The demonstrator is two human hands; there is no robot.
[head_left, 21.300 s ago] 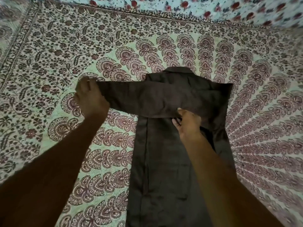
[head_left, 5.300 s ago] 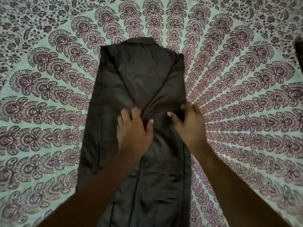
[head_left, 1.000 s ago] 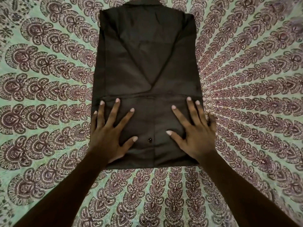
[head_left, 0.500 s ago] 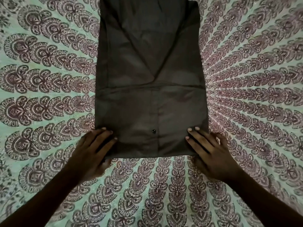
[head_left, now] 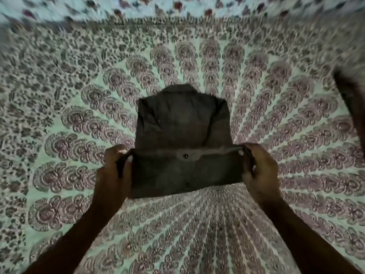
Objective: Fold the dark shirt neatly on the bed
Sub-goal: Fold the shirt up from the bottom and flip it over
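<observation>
Your left hand (head_left: 113, 171) and right hand (head_left: 259, 169) each grip a near corner of the dark shirt (head_left: 183, 139), lifting its folded lower part off the patterned bedspread (head_left: 59, 115); 1 button (head_left: 185, 155) shows along the raised edge.
</observation>
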